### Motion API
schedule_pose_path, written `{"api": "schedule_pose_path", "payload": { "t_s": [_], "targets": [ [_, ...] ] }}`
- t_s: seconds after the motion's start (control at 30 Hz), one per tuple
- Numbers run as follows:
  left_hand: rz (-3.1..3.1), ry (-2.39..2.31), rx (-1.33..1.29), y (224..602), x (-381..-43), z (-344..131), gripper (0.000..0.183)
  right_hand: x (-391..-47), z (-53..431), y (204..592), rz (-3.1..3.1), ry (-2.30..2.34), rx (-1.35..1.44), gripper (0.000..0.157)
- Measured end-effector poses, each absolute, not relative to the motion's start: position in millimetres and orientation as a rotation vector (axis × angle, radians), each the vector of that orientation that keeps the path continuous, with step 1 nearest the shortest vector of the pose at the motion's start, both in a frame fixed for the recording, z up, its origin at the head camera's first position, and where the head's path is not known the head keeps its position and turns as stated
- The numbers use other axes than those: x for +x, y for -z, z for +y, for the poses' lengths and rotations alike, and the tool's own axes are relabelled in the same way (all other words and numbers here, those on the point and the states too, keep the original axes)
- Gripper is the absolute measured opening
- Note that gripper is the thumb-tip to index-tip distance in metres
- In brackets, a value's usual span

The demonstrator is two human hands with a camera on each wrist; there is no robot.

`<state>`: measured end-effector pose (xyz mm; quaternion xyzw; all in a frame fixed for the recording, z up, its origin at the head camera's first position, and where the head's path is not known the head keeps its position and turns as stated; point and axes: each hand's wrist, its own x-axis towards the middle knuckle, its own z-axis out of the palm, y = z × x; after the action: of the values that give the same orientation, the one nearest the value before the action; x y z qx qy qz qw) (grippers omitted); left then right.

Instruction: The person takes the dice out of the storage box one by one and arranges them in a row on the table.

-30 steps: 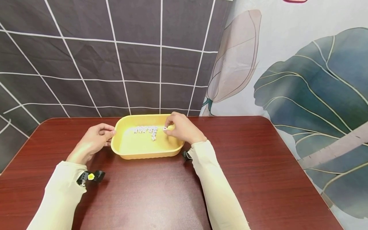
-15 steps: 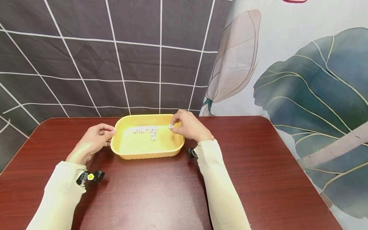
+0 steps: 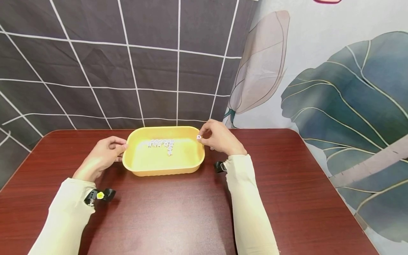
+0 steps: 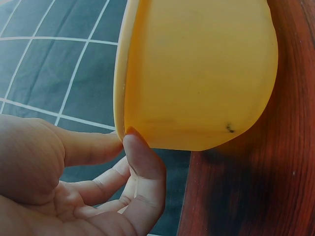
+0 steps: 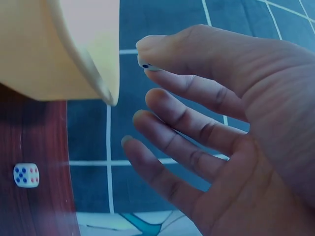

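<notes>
A yellow plastic tray [image 3: 149,161] with rounded corners stands on the table, and several white dice [image 3: 160,142] lie grouped inside it. At the tray's left end, my left hand [image 3: 103,154] pinches the rim between thumb and index finger, as the left wrist view also shows. Just over the right rim, my right hand [image 3: 221,138] pinches one white die [image 5: 149,66] between thumb and index finger, its other fingers spread loosely. Another die [image 5: 26,175], with blue and red pips, rests on the table outside the tray, mostly covered by the right hand in the head view.
The dark red wooden table [image 3: 153,212] reaches back to a hanging grey cloth with white grid lines [image 3: 153,71]. To the right hangs a pale cloth printed with large leaves [image 3: 350,99]. A black wrist strap [image 3: 98,195] sits on the left sleeve.
My right hand has moved right with the die, from above the tray's inside to its right rim. The die on the table has come into sight. My left hand stays put.
</notes>
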<state>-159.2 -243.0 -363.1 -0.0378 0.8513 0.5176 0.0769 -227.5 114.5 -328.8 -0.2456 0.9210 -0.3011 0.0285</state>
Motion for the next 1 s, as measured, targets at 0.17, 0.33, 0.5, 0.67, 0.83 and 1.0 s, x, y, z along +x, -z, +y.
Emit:
{"api": "schedule_pose_path", "payload": {
  "t_s": [0.17, 0.33, 0.5, 0.67, 0.83, 1.0],
  "targets": [
    [2.554, -1.548, -0.115, 363, -159, -242, 0.037, -228, 126, 329, 2.869, 0.919, -0.711, 0.007],
    [2.556, -1.556, -0.111, 363, -159, -242, 0.037, -229, 136, 330, 2.884, 0.928, -0.646, 0.009],
    [2.554, -1.552, -0.118, 364, -160, -243, 0.037, -231, 143, 333, 2.889, 0.916, -0.605, 0.011],
    [2.550, -1.553, -0.119, 364, -160, -244, 0.037, -233, 150, 337, 2.891, 0.920, -0.579, 0.010],
    [2.553, -1.551, -0.120, 363, -159, -243, 0.037, -234, 155, 341, 2.884, 0.924, -0.551, 0.008],
    [2.549, -1.559, -0.113, 364, -160, -244, 0.036, -236, 160, 346, 2.873, 0.932, -0.532, 0.008]
  ]
}}
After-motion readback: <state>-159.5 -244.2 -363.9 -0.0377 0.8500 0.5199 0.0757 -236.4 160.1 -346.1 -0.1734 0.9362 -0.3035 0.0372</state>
